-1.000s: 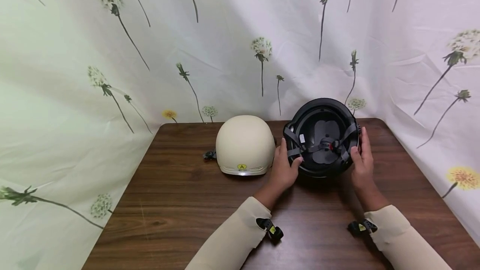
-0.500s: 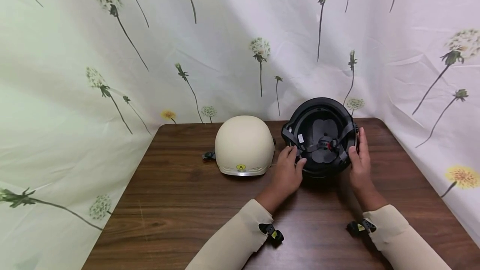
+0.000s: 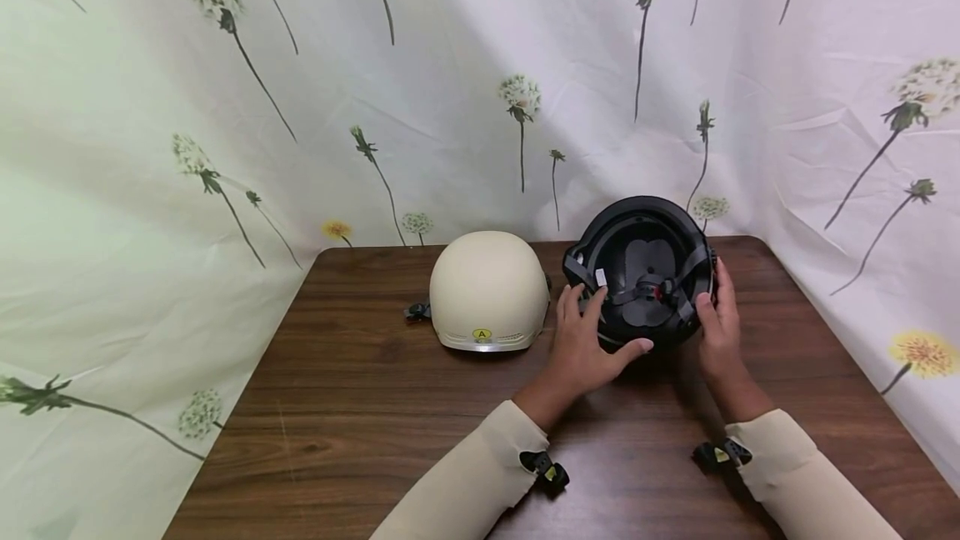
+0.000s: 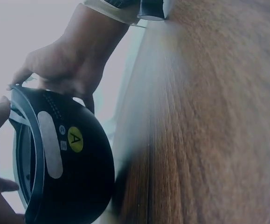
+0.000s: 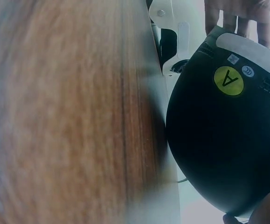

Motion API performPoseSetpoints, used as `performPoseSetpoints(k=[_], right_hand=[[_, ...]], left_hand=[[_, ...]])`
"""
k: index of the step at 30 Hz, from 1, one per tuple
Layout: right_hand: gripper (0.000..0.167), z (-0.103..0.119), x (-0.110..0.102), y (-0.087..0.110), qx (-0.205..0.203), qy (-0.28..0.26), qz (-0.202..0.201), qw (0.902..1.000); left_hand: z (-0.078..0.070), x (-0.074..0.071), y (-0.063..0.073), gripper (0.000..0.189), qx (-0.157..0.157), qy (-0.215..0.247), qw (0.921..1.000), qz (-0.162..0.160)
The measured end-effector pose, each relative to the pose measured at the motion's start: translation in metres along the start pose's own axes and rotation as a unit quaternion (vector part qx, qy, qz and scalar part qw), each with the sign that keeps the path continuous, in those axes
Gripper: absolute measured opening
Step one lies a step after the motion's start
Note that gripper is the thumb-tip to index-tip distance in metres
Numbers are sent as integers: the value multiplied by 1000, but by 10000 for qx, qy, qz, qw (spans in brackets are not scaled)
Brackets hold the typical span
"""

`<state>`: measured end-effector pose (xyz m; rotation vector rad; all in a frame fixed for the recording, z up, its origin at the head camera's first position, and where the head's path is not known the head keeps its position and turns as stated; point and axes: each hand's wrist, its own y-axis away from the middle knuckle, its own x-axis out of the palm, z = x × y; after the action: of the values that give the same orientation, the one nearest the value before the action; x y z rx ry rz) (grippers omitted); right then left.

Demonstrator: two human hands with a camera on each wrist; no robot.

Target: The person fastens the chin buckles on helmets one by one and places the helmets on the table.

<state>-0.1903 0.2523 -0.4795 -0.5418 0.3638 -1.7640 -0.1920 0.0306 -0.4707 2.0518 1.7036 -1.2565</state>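
A black helmet (image 3: 651, 261) sits tilted on the table at the right, its hollow side with grey straps and a red-marked buckle (image 3: 660, 292) facing me. My right hand (image 3: 722, 336) holds its right rim, thumb at the inner edge and fingers along the outside. At the near left rim, my left hand (image 3: 583, 348) has its fingers spread over the edge, with the thumb stretched along the front. The left wrist view shows the black shell's outside with a yellow A sticker (image 4: 75, 139). A cream helmet (image 3: 489, 290) stands dome up just left of the black one.
The dark wooden table (image 3: 360, 432) runs back to a white cloth backdrop (image 3: 450, 90) with printed dandelions. From the cream helmet's left side a black strap buckle (image 3: 417, 312) sticks out onto the wood.
My left hand has gone from holding the left rim, through a pinch at the strap there, to spread fingers with the thumb moved right. The right hand keeps its hold; both helmets stay put.
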Motion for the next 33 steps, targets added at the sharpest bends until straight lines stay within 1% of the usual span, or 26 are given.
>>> performPoseSetpoints(k=[2, 4, 7, 10, 13, 16, 20, 23, 26, 33], right_hand=[[62, -1, 0, 0, -64, -65, 47, 9999], [62, -1, 1, 0, -101, -131, 96, 9998], [62, -3, 1, 1, -135, -115, 149, 9997], [61, -4, 1, 1, -146, -42, 157, 9998], [59, -4, 0, 0, -126, -23, 102, 9999], [58, -4, 0, 1, -110, -57, 58, 9999], [59, -2, -1, 2, -45, -132, 98, 9999], [59, -1, -1, 2, 86, -144, 147, 9998], [60, 1, -1, 3, 211, -108, 158, 9996], [60, 3, 0, 2, 331, -8, 136, 9994]], left_hand=[[-2, 1, 1, 99, -65, -42, 10000, -16], [-4, 1, 1, 101, -67, -120, 9999, -49], [-7, 0, 3, 103, -11, -368, 9993, -109], [-8, -1, 3, 102, 83, -605, 9980, -138], [-9, -2, 3, 95, 144, -768, 9969, -125], [-8, -2, 2, 87, 210, -804, 9965, -81], [-6, -1, 2, 70, 461, -904, 9948, -57], [-4, 0, 2, 52, 657, -862, 9940, -114], [-3, 1, 3, 40, 721, -702, 9947, -203], [-2, 1, 4, 35, 721, -511, 9956, -312]])
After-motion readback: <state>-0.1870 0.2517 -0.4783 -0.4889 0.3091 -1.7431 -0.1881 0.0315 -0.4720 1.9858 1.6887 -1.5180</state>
